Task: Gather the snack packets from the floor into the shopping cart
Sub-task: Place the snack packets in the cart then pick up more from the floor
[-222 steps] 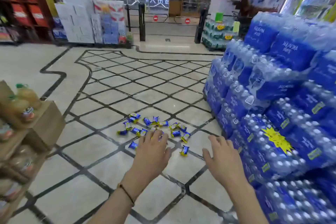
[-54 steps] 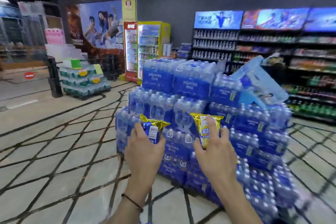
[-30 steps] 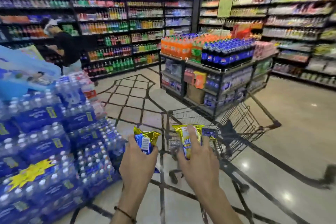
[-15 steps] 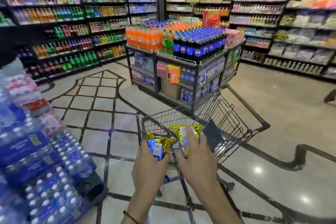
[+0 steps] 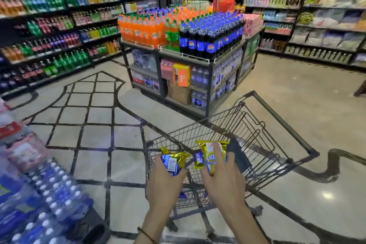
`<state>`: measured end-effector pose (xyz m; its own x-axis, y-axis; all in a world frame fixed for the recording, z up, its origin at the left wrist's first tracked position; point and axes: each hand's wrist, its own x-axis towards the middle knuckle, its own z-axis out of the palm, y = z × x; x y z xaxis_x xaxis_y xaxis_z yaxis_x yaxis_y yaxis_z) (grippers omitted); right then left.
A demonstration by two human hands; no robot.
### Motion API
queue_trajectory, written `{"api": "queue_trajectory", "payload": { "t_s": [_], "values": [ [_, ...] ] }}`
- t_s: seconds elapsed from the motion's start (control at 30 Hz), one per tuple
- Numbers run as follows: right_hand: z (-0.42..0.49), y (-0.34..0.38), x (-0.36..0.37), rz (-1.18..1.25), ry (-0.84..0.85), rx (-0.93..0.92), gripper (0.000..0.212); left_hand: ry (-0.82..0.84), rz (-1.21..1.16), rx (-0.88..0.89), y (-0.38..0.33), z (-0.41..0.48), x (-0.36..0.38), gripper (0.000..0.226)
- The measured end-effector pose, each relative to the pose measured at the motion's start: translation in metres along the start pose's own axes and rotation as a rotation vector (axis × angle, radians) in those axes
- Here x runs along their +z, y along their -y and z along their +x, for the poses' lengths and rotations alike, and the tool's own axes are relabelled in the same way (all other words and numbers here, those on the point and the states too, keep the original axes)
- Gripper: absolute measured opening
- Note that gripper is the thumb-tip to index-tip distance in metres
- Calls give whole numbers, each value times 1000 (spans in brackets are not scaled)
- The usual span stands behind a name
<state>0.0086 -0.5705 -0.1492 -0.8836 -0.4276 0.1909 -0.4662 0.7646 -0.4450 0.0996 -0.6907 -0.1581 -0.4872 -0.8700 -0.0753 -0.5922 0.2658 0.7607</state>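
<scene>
Both hands have come over the near end of the shopping cart, which a second ago stood further off and to the right of them, and each has kept its packets. The left hand is curled around a blue snack packet with crinkled gold ends, its printed back panel facing up. The right hand grasps a yellow snack packet, fingers laid across its front; a smaller blue-and-gold packet juts out on its left side, though how it is gripped cannot be told. A thin dark bracelet circles the left wrist. Both bundles sit above the wire basket, close to its near wall, not yet let go. Through the wire, low in the basket, a few blue scraps show that may be packets already dropped in; they are too blurred to be sure. The cart stands on the pale floor with its dark line pattern. Shrink-wrapped packs of water bottles fill the lower left, and beyond the cart a display stand carries orange, green and dark soda bottles, with stocked shelves behind.
</scene>
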Motion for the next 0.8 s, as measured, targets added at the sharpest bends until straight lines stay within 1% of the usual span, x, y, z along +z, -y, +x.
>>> {"api": "queue_trajectory", "payload": {
  "t_s": [0.17, 0.3, 0.43, 0.53, 0.63, 0.8],
  "values": [
    [88, -24, 49, 18, 87, 15, 67, 9, -8, -60, -17, 73, 60, 44],
    [161, -47, 91, 21, 153, -20, 70, -22, -42, -137, -30, 135, 110, 49],
    [225, -66, 124, 20, 211, -32, 71, -19, -33, -220, -37, 194, 147, 53],
    [260, -80, 154, 11, 272, -46, 72, -30, -14, -269, -30, 228, 170, 53],
    [284, -95, 195, -9, 325, -56, 75, -44, 0, -332, -15, 259, 197, 61],
    [303, -117, 277, -25, 469, -20, 72, -38, 55, -406, 30, 301, 250, 63]
  ]
}}
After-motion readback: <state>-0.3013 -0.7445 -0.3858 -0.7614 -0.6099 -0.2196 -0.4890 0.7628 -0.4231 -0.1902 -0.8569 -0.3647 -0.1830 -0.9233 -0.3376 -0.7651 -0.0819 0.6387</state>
